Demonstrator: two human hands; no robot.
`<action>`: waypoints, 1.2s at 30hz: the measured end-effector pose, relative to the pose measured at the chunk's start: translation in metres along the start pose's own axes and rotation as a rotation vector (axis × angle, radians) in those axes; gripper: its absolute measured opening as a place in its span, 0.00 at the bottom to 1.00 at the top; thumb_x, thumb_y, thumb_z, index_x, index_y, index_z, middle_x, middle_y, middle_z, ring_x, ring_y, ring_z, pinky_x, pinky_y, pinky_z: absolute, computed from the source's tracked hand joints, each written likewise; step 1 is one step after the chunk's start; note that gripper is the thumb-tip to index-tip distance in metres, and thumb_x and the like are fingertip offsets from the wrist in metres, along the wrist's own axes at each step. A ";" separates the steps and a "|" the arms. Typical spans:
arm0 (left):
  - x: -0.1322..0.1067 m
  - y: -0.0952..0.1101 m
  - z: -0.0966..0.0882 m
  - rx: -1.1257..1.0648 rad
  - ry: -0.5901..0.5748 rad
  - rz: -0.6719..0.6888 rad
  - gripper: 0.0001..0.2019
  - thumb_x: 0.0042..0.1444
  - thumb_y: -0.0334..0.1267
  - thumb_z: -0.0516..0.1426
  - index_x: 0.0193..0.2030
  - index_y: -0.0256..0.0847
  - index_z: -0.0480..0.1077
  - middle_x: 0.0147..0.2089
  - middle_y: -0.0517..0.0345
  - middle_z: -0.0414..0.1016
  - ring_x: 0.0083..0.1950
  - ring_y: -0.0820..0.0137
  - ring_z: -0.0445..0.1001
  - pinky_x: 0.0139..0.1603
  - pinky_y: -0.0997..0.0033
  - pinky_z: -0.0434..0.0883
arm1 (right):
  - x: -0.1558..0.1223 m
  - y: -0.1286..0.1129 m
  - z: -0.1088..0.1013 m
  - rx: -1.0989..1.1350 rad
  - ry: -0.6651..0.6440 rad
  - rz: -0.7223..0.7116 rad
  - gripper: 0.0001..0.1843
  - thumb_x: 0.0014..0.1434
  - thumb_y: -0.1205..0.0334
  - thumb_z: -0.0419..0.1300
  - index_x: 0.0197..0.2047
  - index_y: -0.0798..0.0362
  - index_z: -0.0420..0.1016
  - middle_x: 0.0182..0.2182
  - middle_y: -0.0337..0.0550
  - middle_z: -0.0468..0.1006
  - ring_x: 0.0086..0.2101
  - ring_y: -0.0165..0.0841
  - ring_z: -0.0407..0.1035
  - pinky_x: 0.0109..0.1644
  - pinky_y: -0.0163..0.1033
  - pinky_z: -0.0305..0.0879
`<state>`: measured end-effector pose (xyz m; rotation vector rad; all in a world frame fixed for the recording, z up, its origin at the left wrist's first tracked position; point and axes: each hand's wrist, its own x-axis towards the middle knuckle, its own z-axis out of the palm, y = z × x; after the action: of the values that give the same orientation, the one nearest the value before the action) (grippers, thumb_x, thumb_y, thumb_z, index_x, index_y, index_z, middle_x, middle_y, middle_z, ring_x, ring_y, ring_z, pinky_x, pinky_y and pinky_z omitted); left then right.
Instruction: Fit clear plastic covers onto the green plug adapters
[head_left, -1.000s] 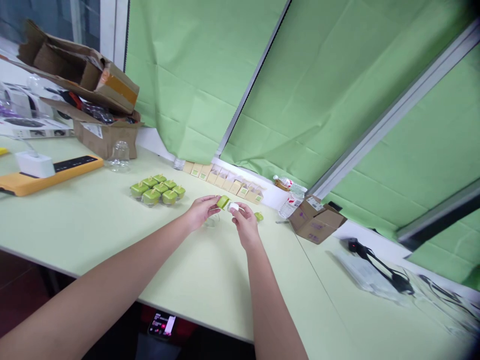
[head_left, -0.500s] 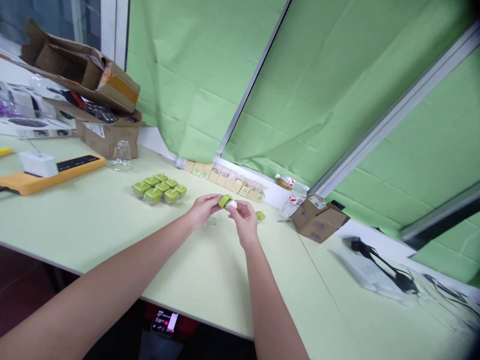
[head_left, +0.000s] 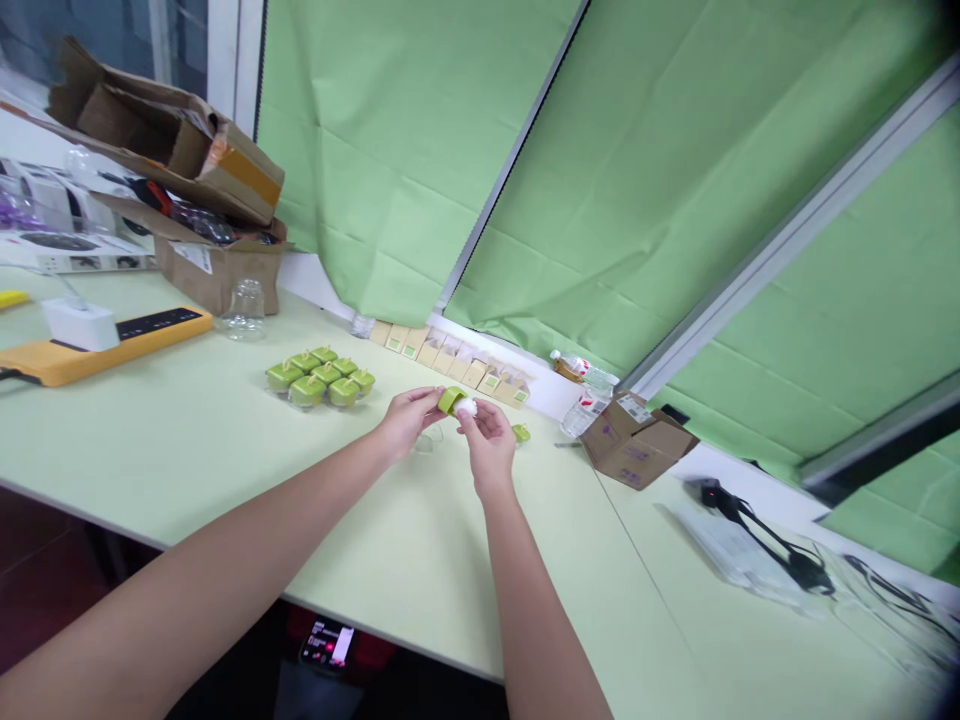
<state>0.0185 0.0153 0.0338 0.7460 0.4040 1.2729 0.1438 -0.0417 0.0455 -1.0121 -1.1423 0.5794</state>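
— What do the fingers have?
— The left hand (head_left: 409, 418) pinches a green lid (head_left: 450, 399) between thumb and fingertips. The right hand (head_left: 487, 440) is closed round a small white piece (head_left: 465, 407), which touches the lid.
— Where is that?
— Up off the pale green table (head_left: 187, 440), towards its far side. A clear glass jar (head_left: 426, 440) stands just under the left hand, and a loose green cap (head_left: 520, 433) lies just beside the right.
— And further out?
— A cluster of green-lidded jars (head_left: 319, 377) to the left, a row of small boxes (head_left: 450, 360) along the wall behind, a cardboard box (head_left: 636, 437) to the right
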 end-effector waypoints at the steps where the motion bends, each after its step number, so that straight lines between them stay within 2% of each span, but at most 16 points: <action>1: 0.001 0.000 0.000 -0.001 0.009 0.001 0.15 0.45 0.41 0.69 0.36 0.33 0.78 0.43 0.47 0.80 0.45 0.65 0.77 0.55 0.62 0.72 | 0.000 0.000 0.000 0.001 0.000 0.003 0.22 0.47 0.55 0.70 0.44 0.54 0.74 0.39 0.46 0.80 0.36 0.35 0.74 0.37 0.41 0.75; 10: 0.001 -0.003 -0.001 0.046 0.017 0.024 0.16 0.44 0.42 0.69 0.37 0.31 0.78 0.42 0.46 0.80 0.45 0.64 0.77 0.54 0.61 0.73 | -0.001 0.004 0.001 -0.024 -0.040 0.007 0.23 0.47 0.53 0.70 0.45 0.54 0.75 0.40 0.47 0.80 0.37 0.36 0.75 0.40 0.44 0.75; 13: 0.001 -0.005 -0.002 0.046 0.025 0.016 0.15 0.45 0.41 0.69 0.37 0.31 0.78 0.42 0.46 0.80 0.45 0.64 0.78 0.54 0.61 0.73 | -0.001 0.009 0.001 -0.062 -0.036 0.000 0.25 0.48 0.52 0.70 0.47 0.54 0.76 0.44 0.48 0.79 0.36 0.36 0.75 0.41 0.45 0.76; 16: 0.000 -0.007 -0.002 0.027 0.030 -0.002 0.13 0.47 0.39 0.68 0.37 0.32 0.78 0.43 0.46 0.80 0.45 0.64 0.78 0.54 0.61 0.74 | 0.000 0.014 0.000 -0.121 -0.036 -0.059 0.25 0.49 0.52 0.69 0.49 0.54 0.77 0.47 0.50 0.77 0.37 0.36 0.75 0.42 0.46 0.76; 21: -0.002 -0.006 0.001 -0.012 0.069 -0.059 0.10 0.48 0.34 0.66 0.37 0.32 0.78 0.43 0.46 0.80 0.45 0.64 0.78 0.51 0.64 0.75 | -0.003 0.010 -0.001 -0.268 -0.023 -0.133 0.24 0.53 0.53 0.66 0.52 0.51 0.73 0.45 0.48 0.78 0.36 0.35 0.75 0.40 0.43 0.75; 25: -0.004 -0.002 0.002 -0.024 0.044 -0.106 0.11 0.46 0.30 0.65 0.38 0.33 0.78 0.45 0.47 0.80 0.44 0.66 0.78 0.46 0.70 0.75 | -0.006 -0.001 -0.001 -0.436 -0.094 -0.345 0.22 0.53 0.57 0.65 0.51 0.50 0.72 0.48 0.48 0.75 0.42 0.36 0.73 0.39 0.41 0.74; 28: -0.005 0.000 0.003 -0.029 0.013 -0.140 0.11 0.45 0.30 0.65 0.38 0.33 0.78 0.47 0.47 0.79 0.45 0.66 0.77 0.44 0.72 0.74 | -0.007 -0.007 -0.002 -0.531 -0.083 -0.479 0.19 0.54 0.60 0.65 0.49 0.49 0.72 0.46 0.47 0.74 0.44 0.37 0.70 0.43 0.42 0.74; 36: -0.007 -0.001 0.004 -0.037 -0.008 -0.138 0.09 0.46 0.30 0.64 0.36 0.34 0.78 0.45 0.47 0.80 0.45 0.65 0.77 0.46 0.70 0.74 | -0.006 -0.011 -0.005 -0.594 -0.079 -0.483 0.14 0.55 0.60 0.63 0.46 0.48 0.72 0.42 0.46 0.75 0.42 0.38 0.69 0.49 0.47 0.71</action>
<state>0.0201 0.0076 0.0346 0.6804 0.4175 1.1445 0.1451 -0.0534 0.0520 -1.1551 -1.6130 -0.1228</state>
